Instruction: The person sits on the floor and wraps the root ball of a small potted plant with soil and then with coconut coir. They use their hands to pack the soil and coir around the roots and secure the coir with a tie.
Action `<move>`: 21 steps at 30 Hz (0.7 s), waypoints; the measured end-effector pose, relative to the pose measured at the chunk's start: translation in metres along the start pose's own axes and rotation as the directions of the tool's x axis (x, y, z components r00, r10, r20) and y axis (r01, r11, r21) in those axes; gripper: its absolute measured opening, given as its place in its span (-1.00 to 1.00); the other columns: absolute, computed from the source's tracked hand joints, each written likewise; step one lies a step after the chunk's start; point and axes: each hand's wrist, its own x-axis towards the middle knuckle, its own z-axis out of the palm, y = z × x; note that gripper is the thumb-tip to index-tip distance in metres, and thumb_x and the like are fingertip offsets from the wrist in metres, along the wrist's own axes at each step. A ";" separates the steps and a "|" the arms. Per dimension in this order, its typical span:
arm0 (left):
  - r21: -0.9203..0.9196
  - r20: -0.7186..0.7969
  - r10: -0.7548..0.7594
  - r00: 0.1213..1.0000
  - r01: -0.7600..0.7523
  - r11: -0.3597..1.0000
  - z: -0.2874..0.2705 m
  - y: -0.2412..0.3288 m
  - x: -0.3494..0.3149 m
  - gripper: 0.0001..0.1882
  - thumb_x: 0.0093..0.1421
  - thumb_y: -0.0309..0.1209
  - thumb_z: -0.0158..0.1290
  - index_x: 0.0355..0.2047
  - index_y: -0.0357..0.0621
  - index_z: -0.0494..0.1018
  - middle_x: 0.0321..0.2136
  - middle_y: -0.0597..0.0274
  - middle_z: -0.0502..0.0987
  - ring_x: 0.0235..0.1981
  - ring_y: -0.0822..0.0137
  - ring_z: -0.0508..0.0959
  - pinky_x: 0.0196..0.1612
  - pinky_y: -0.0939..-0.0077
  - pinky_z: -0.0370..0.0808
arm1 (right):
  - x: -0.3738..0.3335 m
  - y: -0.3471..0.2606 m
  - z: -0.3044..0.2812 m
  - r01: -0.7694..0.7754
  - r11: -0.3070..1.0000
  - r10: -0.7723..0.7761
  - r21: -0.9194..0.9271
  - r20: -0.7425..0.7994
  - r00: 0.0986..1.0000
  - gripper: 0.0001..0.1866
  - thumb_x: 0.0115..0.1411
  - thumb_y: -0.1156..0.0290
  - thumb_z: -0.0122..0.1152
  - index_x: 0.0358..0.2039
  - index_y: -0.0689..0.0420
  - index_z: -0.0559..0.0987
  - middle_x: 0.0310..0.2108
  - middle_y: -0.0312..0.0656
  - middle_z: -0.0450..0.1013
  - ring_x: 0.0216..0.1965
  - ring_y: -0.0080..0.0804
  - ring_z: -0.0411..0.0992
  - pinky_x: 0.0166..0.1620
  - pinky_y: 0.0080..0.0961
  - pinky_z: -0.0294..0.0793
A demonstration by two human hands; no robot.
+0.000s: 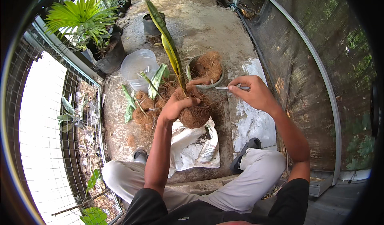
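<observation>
My left hand (pixel 175 106) is closed round the top of a brown coconut-fibre ball (pixel 195 118), its fingers partly buried in loose strands. A tall yellow-edged snake plant leaf (pixel 171 49) rises out of the ball, leaning to the left. To the right, my right hand (pixel 258 94) pinches a thin whitish string (pixel 221 88) between thumb and fingers. The string runs leftward to the ball; where it ends there is hidden. Below the ball lies a white sack (pixel 185 148) on the ground.
Smaller fibre-wrapped plants (pixel 145 120) lie to the left, beside a clear plastic tub (pixel 138 61). Behind the ball a round basin (pixel 219 82) holds loose coconut fibre (pixel 211 65). Potted plants in black bags (pixel 110 57) stand along a wire mesh fence (pixel 52 117); dark netting (pixel 312 65) hangs at right.
</observation>
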 end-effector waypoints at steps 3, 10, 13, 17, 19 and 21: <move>0.022 0.094 0.003 0.996 -0.005 1.000 -0.008 0.018 -0.014 -0.27 -0.14 -0.46 0.03 0.16 -0.24 0.33 -0.21 0.19 0.54 -0.16 0.37 0.49 -0.01 0.52 0.38 | -0.003 -0.025 0.002 0.088 0.996 -0.087 -0.029 0.027 0.996 -0.75 0.18 0.33 0.21 -0.28 0.29 0.61 -0.43 -0.17 0.54 -0.33 -0.50 0.49 -0.12 -0.44 0.49; 0.151 0.169 -0.004 0.986 -0.022 0.988 -0.001 0.065 -0.045 -0.42 -0.04 -0.47 0.08 0.07 -0.29 0.39 -0.21 0.16 0.58 -0.20 0.37 0.55 -0.02 0.48 0.45 | -0.018 -0.079 0.006 0.144 0.988 -0.139 -0.049 0.102 0.985 -0.72 0.14 0.29 0.22 -0.27 0.26 0.62 -0.36 -0.05 0.57 -0.28 -0.28 0.55 -0.13 -0.38 0.49; 0.265 0.037 -0.137 0.990 0.122 0.957 -0.007 0.067 -0.060 -0.49 -0.02 -0.45 0.15 0.00 -0.30 0.44 -0.21 0.16 0.58 -0.19 0.36 0.55 -0.02 0.49 0.45 | -0.024 -0.086 0.012 0.204 0.979 -0.205 0.010 0.071 0.976 -0.72 0.15 0.28 0.21 -0.27 0.26 0.62 -0.36 -0.07 0.57 -0.28 -0.34 0.55 -0.13 -0.40 0.50; 0.193 -0.100 -0.254 0.962 0.269 0.944 -0.001 0.067 -0.075 -0.61 0.01 -0.42 0.22 -0.12 -0.28 0.51 -0.22 0.16 0.60 -0.17 0.37 0.55 0.01 0.49 0.43 | -0.043 -0.084 0.031 0.135 0.985 -0.140 0.111 0.035 0.990 -0.73 0.17 0.31 0.20 -0.27 0.27 0.61 -0.37 -0.08 0.57 -0.28 -0.41 0.54 -0.16 -0.45 0.50; 0.199 -0.079 -0.192 0.978 0.204 0.959 -0.020 0.024 -0.079 -0.63 0.01 -0.42 0.22 -0.15 -0.28 0.52 -0.23 0.15 0.60 -0.19 0.38 0.55 -0.02 0.50 0.44 | -0.047 -0.073 0.053 0.213 0.975 -0.214 0.064 0.000 0.977 -0.76 0.18 0.34 0.19 -0.29 0.27 0.61 -0.42 -0.08 0.55 -0.32 -0.47 0.55 -0.24 -0.49 0.51; 0.146 -0.084 -0.203 0.976 0.213 0.966 -0.020 -0.005 -0.085 -0.67 0.02 -0.44 0.21 -0.18 -0.28 0.53 -0.26 0.18 0.60 -0.21 0.41 0.55 -0.04 0.50 0.45 | -0.048 -0.068 0.066 0.144 0.986 -0.151 0.089 0.076 0.986 -0.77 0.18 0.33 0.19 -0.29 0.25 0.61 -0.49 -0.10 0.54 -0.45 -0.49 0.52 -0.37 -0.49 0.47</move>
